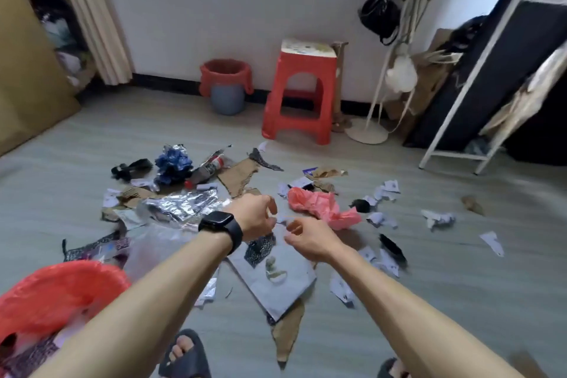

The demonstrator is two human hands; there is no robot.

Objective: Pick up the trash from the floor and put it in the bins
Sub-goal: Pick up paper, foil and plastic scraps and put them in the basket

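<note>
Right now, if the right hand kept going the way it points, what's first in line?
The right hand would first meet the left hand, close ahead; a small pale scrap seems pinched between them. Depth unclear.

Both bare arms reach out in front, the left arm from low on the left and the right arm from low on the right, and the two hands come close together in the middle. The left hand, with a black watch on its wrist, has its back turned up and its fingers curled in. The right hand just beside it has curled fingers too, and each hand pinches one end of a thin pale strip, too blurry to say what it is.
</note>
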